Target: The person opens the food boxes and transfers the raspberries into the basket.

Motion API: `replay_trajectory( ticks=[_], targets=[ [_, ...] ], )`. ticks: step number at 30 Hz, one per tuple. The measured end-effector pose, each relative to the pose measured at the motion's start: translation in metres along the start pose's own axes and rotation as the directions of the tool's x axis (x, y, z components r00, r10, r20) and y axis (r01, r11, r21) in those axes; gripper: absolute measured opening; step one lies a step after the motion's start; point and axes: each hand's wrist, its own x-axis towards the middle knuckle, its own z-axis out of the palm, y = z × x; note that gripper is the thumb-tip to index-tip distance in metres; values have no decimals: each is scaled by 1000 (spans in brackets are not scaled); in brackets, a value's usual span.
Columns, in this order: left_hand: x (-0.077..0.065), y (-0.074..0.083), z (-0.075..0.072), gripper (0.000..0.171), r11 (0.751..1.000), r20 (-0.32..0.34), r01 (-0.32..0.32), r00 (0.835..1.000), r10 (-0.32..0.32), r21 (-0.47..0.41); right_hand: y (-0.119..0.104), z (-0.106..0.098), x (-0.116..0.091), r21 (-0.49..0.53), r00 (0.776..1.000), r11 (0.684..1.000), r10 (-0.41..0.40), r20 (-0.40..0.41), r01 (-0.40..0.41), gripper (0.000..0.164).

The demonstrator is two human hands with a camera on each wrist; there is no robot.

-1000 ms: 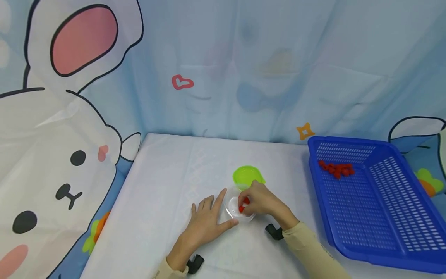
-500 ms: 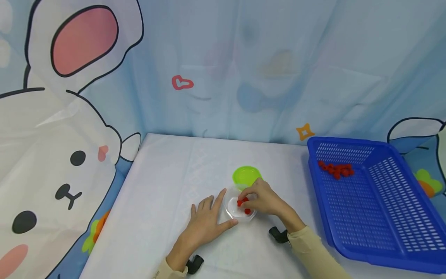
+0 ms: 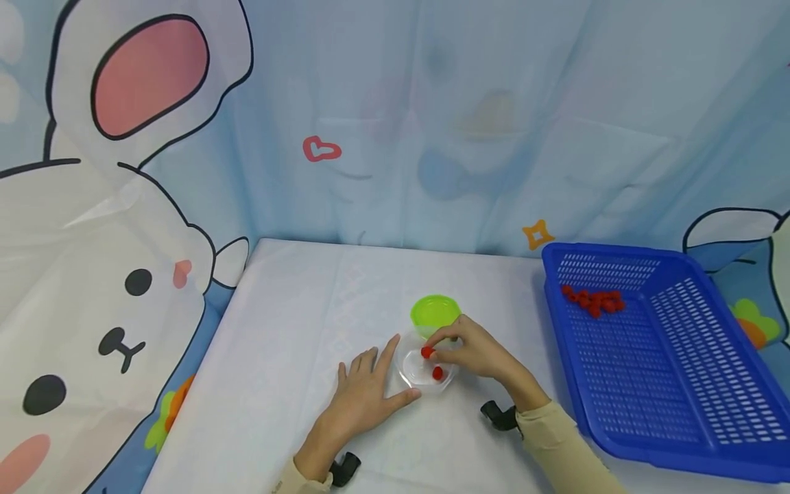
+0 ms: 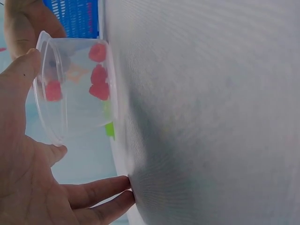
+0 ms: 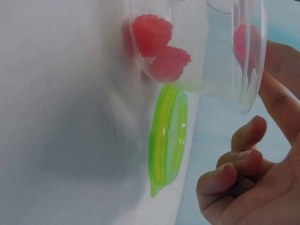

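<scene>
A clear plastic tub [image 3: 409, 370] stands on the white table in front of me. My right hand [image 3: 472, 351] pinches a red raspberry [image 3: 426, 352] between thumb and finger at the tub's mouth. Several more raspberries [image 4: 98, 75] lie at the bottom of the tub, seen through its wall in the left wrist view. My left hand [image 3: 364, 396] is spread beside the tub, its index finger and thumb at the rim and other fingertips on the tablecloth. Just behind the tub, a bright green lid [image 5: 166, 136] lies flat.
To the right, a large blue plastic basket [image 3: 642, 384] holds a cluster of red raspberries [image 3: 595, 302] in its far left corner. A printed cloth backdrop [image 3: 395, 137] hangs behind the table's far edge.
My right hand has drawn up and slightly right from inside the tub, with a raspberry now showing in its pinch. The left hand has stayed in place.
</scene>
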Motion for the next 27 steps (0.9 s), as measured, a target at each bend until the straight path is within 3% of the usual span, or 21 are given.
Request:
replay_trajectory(
  ticks=[6,17,22,27],
  targets=[
    [0,1,-1,96,1000,4,6,1000,-6,-10,-1,-3,-6,84,993,991,106,-57,-101,14],
    [2,0,0,97,1000,13,14,1000,-13,-16,-35,-41,-26,97,974,992,94,-205,-75,19],
    [1,-1,0,97,1000,5,13,1000,-13,-16,-47,-73,-41,-1,955,998,53,-293,-56,19],
    [0,0,-1,97,1000,4,7,1000,-7,-22,-49,-112,-65,-113,931,986,75,-356,-123,21]
  ],
)
